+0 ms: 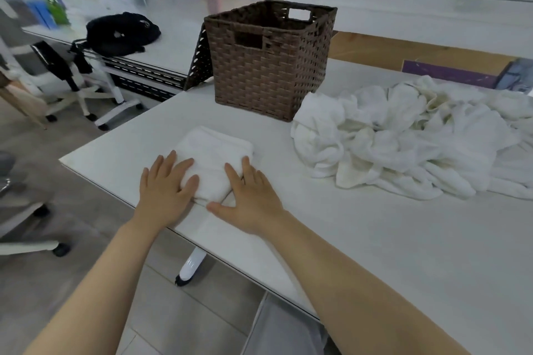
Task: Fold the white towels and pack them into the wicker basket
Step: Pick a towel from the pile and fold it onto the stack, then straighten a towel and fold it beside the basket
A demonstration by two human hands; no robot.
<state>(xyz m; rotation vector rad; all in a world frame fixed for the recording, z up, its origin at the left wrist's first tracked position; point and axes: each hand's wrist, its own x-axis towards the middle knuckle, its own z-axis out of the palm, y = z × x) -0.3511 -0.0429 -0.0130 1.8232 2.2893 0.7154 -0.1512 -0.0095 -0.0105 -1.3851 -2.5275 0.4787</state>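
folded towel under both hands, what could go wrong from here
1. The folded towel lies near the table's front edge; a careless pull toward the person could drag it off.
2. Both the left hand and right hand rest flat on it, so lifting it loosely may undo the fold.
3. The unfolded towel pile touches the wicker basket and could snag.

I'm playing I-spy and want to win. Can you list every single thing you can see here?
Folded towel: one, white, near table corner, under both hands.
Towel pile: one heap, white, crumpled, right of the basket.
Basket: one, brown wicker, behind the folded towel.
Table: one, white.
Bag: one, black, on the far desk at left.
Chair: one, white with dark cloth, left.
Left hand: flat on the towel's left side.
Right hand: flat on its right side.
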